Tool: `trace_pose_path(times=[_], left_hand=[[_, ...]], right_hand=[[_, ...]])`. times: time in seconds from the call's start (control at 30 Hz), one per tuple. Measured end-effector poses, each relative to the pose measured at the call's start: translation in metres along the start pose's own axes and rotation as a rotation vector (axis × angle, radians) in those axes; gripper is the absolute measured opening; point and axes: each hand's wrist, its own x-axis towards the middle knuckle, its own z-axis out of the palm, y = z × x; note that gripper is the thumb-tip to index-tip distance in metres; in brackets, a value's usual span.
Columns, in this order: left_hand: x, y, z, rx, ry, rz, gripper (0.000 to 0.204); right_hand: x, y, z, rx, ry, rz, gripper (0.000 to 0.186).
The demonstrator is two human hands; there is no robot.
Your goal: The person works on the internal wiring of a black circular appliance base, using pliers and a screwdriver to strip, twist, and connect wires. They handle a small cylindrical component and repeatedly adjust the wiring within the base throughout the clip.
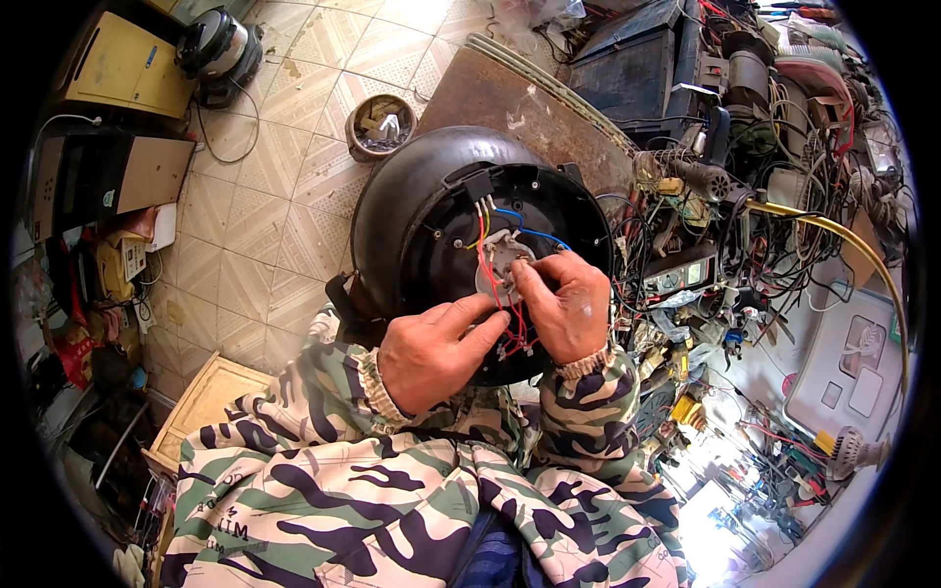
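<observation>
two hands: both work at the open underside of the black cooker body [412, 216], which rests tilted on the person's lap against the cluttered worktop [686, 323].
right hand [564, 304]: grip closed, fingertips pinched on the red wires [487, 274] at the round metal plate [500, 257].
left hand [436, 348]: fingers extended, touching the same wires from below-left; whether it clamps them i cannot tell.
wire direction: they run up-left from both grips toward the black connector [478, 184].
nearer hand: right, directly over the plate.
</observation>
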Motion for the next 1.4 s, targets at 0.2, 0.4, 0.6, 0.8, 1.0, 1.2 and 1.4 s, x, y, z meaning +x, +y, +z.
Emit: trace_pose_path(times=[0.2,0.4,0.6,0.8,1.0,1.2,1.4], left_hand=[[0.007,0.012,-0.001,0.124,-0.11,-0.082,0.037],[0.002,0.007,0.004,0.164,-0.119,-0.082,0.029],[0.002,0.005,0.005,0.173,-0.131,-0.076,0.027],[0.002,0.004,0.007,0.165,-0.116,-0.077,0.025],[0.002,0.003,0.006,0.157,-0.118,-0.07,0.024],[0.002,0.001,0.006,0.184,-0.098,-0.012,0.03],[0.002,0.0,0.005,0.146,-0.111,-0.041,0.027]], right_hand=[[-0.001,0.005,-0.004,-0.061,0.03,0.005,0.024],[-0.003,0.005,0.007,-0.026,0.011,-0.066,0.024],[0.0,0.007,0.012,-0.037,-0.013,-0.049,0.026],[-0.004,0.008,0.013,-0.1,-0.036,-0.08,0.025],[-0.005,0.006,0.015,-0.039,0.017,-0.048,0.025],[-0.005,0.005,0.016,-0.062,-0.001,-0.06,0.024],[-0.006,-0.001,0.019,-0.207,0.004,-0.055,0.023]])
